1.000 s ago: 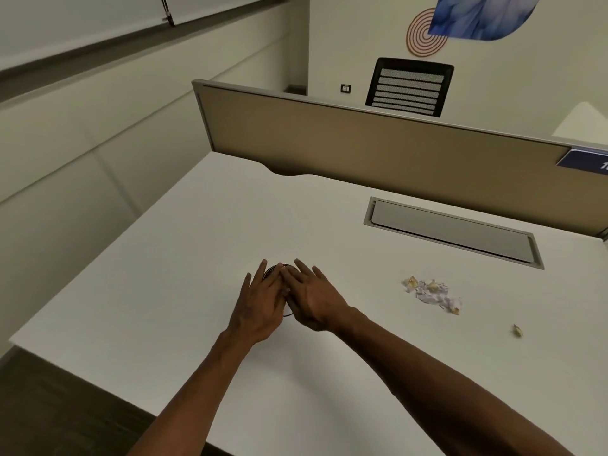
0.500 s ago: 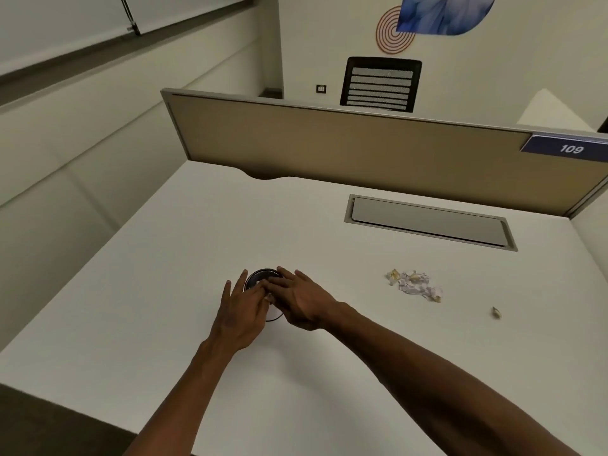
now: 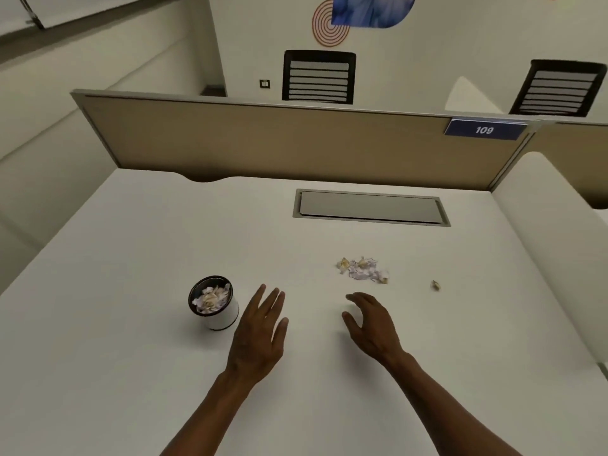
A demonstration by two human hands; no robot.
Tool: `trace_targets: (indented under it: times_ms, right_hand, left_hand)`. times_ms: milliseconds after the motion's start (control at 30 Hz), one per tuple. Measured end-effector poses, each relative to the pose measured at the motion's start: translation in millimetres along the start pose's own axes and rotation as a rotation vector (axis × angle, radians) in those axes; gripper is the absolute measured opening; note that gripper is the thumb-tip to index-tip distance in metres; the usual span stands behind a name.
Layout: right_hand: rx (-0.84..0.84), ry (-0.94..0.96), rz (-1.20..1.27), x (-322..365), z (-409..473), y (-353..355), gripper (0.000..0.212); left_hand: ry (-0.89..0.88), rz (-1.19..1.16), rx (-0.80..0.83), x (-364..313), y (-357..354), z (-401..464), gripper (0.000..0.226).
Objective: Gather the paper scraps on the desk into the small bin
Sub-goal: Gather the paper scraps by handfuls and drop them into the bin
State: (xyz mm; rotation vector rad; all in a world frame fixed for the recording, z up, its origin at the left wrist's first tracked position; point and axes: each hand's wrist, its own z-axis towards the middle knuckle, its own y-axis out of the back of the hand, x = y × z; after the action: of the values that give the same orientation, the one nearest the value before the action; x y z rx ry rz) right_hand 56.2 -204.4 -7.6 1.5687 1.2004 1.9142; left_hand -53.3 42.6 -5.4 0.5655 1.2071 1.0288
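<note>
Both forearms are cut off below. Right of the small bin (image 3: 214, 302), the left hand (image 3: 260, 334) spreads straight fingers; the right hand (image 3: 371, 324) curls loosely, both holding nothing.

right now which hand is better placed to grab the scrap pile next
Right hand: it hovers open just short of the scrap pile, fingers toward it. The left hand sits farther off, beside the small bin.

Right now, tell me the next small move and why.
Probably slide the right hand forward to the scrap pile and gather it. Both hands are open and hold nothing, the bin already has paper in it, and the pile plus one stray scrap lie on the desk.
</note>
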Motion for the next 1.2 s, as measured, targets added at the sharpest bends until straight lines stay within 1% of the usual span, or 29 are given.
trace_targets:
  times_ms: [167, 267, 400, 467, 600, 700, 800, 933, 1067, 1133, 1200]
  right_hand:
    - [-0.111, -0.221, -0.038, -57, -15, 41, 0.051]
    - [-0.129, -0.341, -0.084, -82, -15, 65, 0.058]
    - [-0.107, -0.388, -0.11, -106, -2, 93, 0.061]
    - [-0.05, -0.398, -0.14, -115, 8, 102, 0.062]
    - [0.1, -0.362, -0.202, -127, 26, 110, 0.067]
    - [0.15, -0.338, -0.242, -128, 32, 104, 0.067]
    - [0.093, -0.27, -0.275, -120, 22, 81, 0.062]
    - [0.061, -0.102, -0.197, -96, 8, 52, 0.058]
    - [-0.033, -0.065, -0.158, -78, 32, 51, 0.055]
    - [-0.015, -0.039, -0.184, -75, 48, 54, 0.056]
    - [0.055, 0.026, -0.235, -76, 60, 55, 0.057]
  left_hand:
    - [-0.077, 0.115, 0.257, -31, -61, 10, 0.063]
    - [-0.095, 0.209, 0.39, -45, -86, 25, 0.068]
    - [-0.082, 0.256, 0.458, -57, -102, 46, 0.07]
    - [-0.079, 0.271, 0.476, -61, -106, 54, 0.069]
    - [-0.037, 0.237, 0.481, -69, -105, 77, 0.066]
    - [-0.081, 0.281, 0.459, -69, -101, 89, 0.063]
    - [-0.11, 0.26, 0.434, -65, -100, 92, 0.059]
    - [-0.12, 0.194, 0.362, -61, -102, 100, 0.056]
    - [-0.175, 0.199, 0.337, -66, -106, 122, 0.057]
    - [-0.178, 0.183, 0.341, -71, -110, 135, 0.059]
    - [-0.157, 0.168, 0.376, -75, -114, 147, 0.063]
